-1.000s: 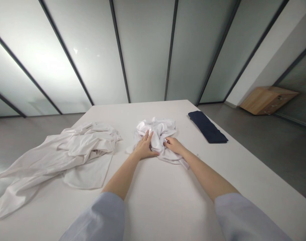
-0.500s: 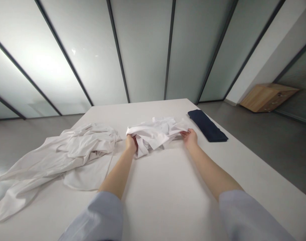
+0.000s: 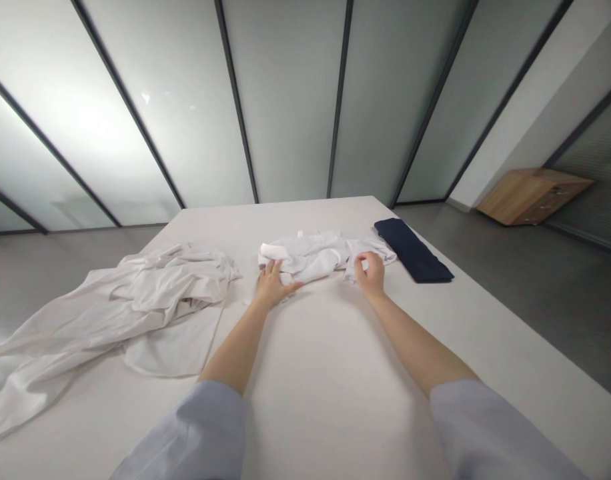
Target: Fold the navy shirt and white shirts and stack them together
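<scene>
Crumpled white cloth [image 3: 313, 259]: likely light, limp, best held by edges
Left hand [image 3: 271, 288] spreads against it; right hand [image 3: 371, 273] curls, grip unclear.

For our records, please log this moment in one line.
left hand: at crumpled middle cloth; right hand: at same cloth; navy cloth: folded, right
</scene>
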The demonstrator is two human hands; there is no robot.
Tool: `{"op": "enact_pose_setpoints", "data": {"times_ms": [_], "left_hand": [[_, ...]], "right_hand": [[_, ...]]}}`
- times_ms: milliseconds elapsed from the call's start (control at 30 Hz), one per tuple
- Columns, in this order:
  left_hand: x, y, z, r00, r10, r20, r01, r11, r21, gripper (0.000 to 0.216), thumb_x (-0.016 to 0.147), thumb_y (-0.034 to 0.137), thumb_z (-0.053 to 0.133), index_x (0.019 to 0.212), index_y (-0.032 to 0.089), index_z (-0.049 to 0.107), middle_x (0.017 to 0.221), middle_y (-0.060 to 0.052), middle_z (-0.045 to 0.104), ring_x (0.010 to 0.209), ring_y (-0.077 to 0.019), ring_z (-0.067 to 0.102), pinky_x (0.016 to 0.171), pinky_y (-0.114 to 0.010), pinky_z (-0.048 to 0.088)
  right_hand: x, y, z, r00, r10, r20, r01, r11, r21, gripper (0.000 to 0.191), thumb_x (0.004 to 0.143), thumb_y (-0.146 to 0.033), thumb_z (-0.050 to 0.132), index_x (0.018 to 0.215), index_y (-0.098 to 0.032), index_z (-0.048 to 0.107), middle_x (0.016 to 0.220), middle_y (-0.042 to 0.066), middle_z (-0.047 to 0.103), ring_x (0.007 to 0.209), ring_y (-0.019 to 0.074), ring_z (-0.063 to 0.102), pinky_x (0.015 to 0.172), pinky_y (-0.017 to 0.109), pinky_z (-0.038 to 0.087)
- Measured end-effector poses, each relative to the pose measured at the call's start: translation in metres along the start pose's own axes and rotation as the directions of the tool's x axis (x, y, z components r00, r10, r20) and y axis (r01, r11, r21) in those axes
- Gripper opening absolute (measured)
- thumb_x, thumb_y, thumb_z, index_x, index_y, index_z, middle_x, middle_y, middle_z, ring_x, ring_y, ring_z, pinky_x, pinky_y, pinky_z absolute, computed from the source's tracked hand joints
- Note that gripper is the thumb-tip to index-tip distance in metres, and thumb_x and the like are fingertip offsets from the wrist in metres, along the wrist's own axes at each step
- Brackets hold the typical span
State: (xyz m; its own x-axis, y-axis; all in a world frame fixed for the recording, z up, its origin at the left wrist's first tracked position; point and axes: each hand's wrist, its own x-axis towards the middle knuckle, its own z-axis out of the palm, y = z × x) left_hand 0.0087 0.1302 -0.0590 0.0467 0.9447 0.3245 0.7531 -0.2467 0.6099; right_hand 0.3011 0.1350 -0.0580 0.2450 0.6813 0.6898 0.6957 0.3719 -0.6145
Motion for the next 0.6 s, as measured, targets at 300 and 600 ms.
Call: {"op": "enact_pose_setpoints", "data": {"times_ms": [300,600], "left_hand": [[0.003,0.012,0.001,0.991,-0.117,0.062,0.128,0.965,-0.23,0.013,0.084,0.031,0.057,0.085,0.022,0.066,0.099,-0.011,0.069,0.112,-0.0317,0.058,0.105,-0.047,0.038],[0.012,0.012,0.015,0.797,-0.345,0.496,0.591,0.269,-0.761,0.03,0.08,0.043,0.061,0.087,0.015,0.07,0.09,-0.008,0.075,0.101,-0.0285,0.067,0.095,-0.041,0.05]], "right_hand": [[-0.019,-0.032,0.022,0.642,-0.274,0.716,0.363,0.931,0.031,0.016,0.083,-0.021,0.053,0.077,-0.019,0.067,0.091,0.01,0.066,0.09,0.0229,0.059,0.084,0.034,0.044],[-0.02,-0.025,0.026,0.768,-0.133,0.627,0.108,0.991,0.078,0.047,0.082,-0.04,0.064,0.123,-0.016,0.061,0.124,0.016,0.062,0.119,0.0318,0.054,0.101,0.046,0.041]]}}
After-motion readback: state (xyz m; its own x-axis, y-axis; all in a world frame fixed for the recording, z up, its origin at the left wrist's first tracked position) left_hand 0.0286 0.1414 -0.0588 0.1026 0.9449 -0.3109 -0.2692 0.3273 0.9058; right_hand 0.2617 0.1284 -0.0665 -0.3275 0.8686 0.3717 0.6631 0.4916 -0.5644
